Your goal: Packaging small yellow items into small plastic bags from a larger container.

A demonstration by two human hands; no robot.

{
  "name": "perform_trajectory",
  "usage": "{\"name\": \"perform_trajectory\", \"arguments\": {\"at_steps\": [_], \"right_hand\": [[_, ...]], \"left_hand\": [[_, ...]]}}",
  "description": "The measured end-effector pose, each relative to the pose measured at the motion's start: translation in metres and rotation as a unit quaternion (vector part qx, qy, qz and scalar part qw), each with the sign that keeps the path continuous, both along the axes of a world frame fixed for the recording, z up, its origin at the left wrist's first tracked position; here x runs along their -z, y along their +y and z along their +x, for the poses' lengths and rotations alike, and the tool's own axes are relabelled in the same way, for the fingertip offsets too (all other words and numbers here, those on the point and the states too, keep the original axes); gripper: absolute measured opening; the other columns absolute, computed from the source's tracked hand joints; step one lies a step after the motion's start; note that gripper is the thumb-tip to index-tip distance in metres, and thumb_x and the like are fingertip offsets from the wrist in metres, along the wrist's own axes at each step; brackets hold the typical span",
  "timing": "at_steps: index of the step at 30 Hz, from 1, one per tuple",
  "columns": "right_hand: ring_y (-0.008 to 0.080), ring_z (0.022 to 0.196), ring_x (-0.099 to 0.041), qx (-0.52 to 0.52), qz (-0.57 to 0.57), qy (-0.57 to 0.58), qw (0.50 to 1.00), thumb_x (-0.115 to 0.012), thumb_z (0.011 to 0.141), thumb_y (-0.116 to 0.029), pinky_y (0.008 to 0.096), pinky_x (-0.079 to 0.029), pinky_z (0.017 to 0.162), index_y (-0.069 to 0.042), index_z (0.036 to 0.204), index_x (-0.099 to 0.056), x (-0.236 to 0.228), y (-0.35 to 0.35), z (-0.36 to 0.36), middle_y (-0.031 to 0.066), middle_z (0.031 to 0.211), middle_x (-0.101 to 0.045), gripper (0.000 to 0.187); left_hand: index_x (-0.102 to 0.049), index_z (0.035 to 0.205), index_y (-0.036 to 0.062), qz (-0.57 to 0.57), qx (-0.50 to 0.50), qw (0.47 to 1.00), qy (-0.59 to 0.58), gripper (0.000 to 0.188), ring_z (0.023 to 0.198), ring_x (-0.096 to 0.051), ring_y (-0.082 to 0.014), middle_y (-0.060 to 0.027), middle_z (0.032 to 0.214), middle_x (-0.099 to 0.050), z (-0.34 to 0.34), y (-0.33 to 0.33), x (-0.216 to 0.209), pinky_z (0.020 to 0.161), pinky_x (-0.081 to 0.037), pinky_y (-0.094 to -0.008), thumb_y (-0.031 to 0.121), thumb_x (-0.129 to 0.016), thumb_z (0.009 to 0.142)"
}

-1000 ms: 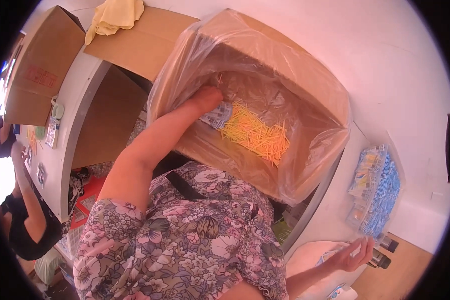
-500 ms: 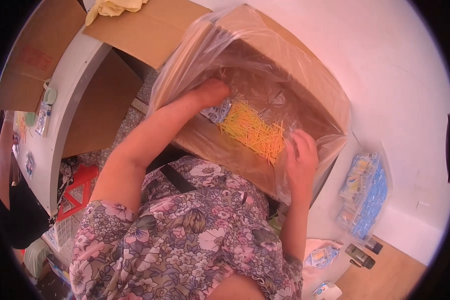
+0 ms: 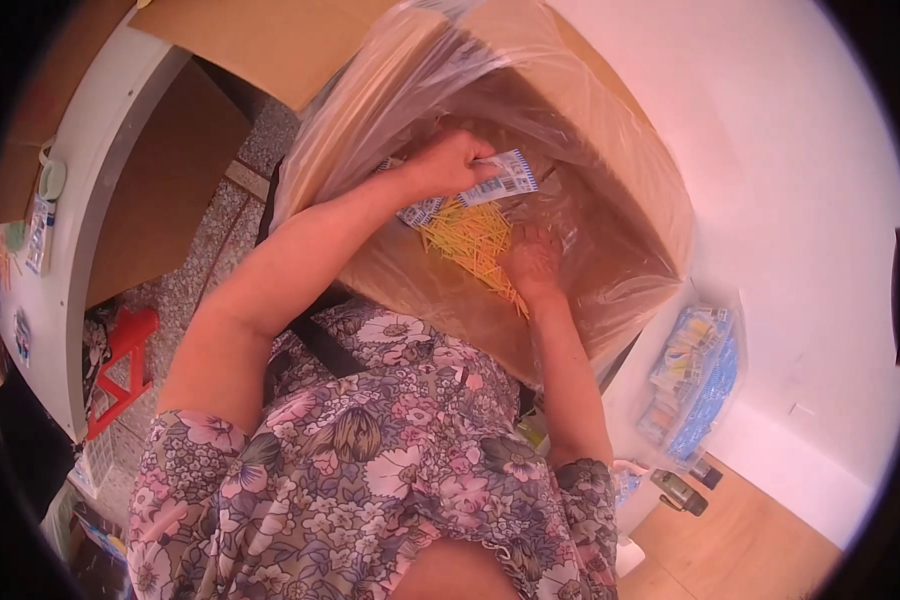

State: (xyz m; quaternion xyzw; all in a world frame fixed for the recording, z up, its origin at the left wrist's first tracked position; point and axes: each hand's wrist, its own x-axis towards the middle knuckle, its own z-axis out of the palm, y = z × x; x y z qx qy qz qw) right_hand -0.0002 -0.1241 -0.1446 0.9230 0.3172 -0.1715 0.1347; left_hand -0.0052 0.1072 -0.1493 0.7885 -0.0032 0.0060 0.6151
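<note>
My left hand (image 3: 455, 163) is closed on the end of a flat blue-and-white packet (image 3: 513, 177), holding it above a heap of thin yellow and orange sticks (image 3: 467, 238). More blue-and-white packets (image 3: 418, 212) lie at the heap's left edge, partly under my left wrist. At the heap's right side is my right hand (image 3: 533, 262), back upward. Its fingers curl down against the sticks, with the tips hidden, so whatever they grip does not show. Both hands are inside a large cardboard box (image 3: 625, 150) lined with clear plastic film (image 3: 400, 100).
Right of the box, a clear plastic container (image 3: 692, 380) holds blue and yellowish packets. Nearer stands a dark olive cylinder-shaped object (image 3: 678, 492). To the left are a curved white table edge (image 3: 120, 190), cardboard flaps (image 3: 260, 45) and a red stool (image 3: 125, 370).
My left hand has lifted a packet and moved it right over the sticks. My right hand has gone from the box's near right side in to the heap. The view has shifted slightly.
</note>
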Motion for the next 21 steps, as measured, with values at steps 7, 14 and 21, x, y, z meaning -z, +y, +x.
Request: {"name": "perform_trajectory", "arguments": {"at_steps": [7, 14, 21], "right_hand": [[0.0298, 0.114, -0.04, 0.073, -0.023, -0.022, 0.997, -0.064, 0.069, -0.04, 0.0492, -0.026, 0.097, -0.004, 0.115, -0.05, 0.023, 0.021, 0.003, 0.0119, 0.118, -0.05, 0.06], [0.028, 0.113, -0.041, 0.08, -0.055, 0.001, 0.995, -0.061, 0.069, -0.043, 0.0471, -0.023, 0.096, -0.005, 0.114, -0.052, 0.017, 0.034, 0.008, 0.0116, 0.12, -0.051, 0.06], [0.0236, 0.11, -0.044, 0.029, -0.021, -0.002, 0.999, -0.054, 0.076, -0.037, 0.0437, -0.027, 0.089, -0.006, 0.107, -0.059, 0.031, 0.03, 0.009, 0.0099, 0.111, -0.057, 0.044]], "left_hand": [[-0.063, 0.088, -0.0016, -0.033, -0.018, 0.999, 0.034, 0.017, 0.062, -0.048, -0.0072, -0.0061, 0.066, -0.061, 0.003, 0.003, -0.019, 0.059, -0.043, -0.028, 0.015, -0.061, 0.083], [-0.065, 0.086, 0.0021, -0.004, -0.015, 0.999, 0.028, 0.017, 0.061, -0.054, -0.0155, -0.0106, 0.068, -0.062, 0.001, 0.009, -0.025, 0.059, -0.044, -0.0319, 0.018, -0.062, 0.079], [-0.066, 0.08, 0.0048, 0.0, -0.024, 0.999, 0.034, 0.017, 0.061, -0.057, -0.0218, -0.0132, 0.066, -0.06, 0.003, 0.007, -0.009, 0.06, -0.044, -0.0367, 0.021, -0.063, 0.075]]}}
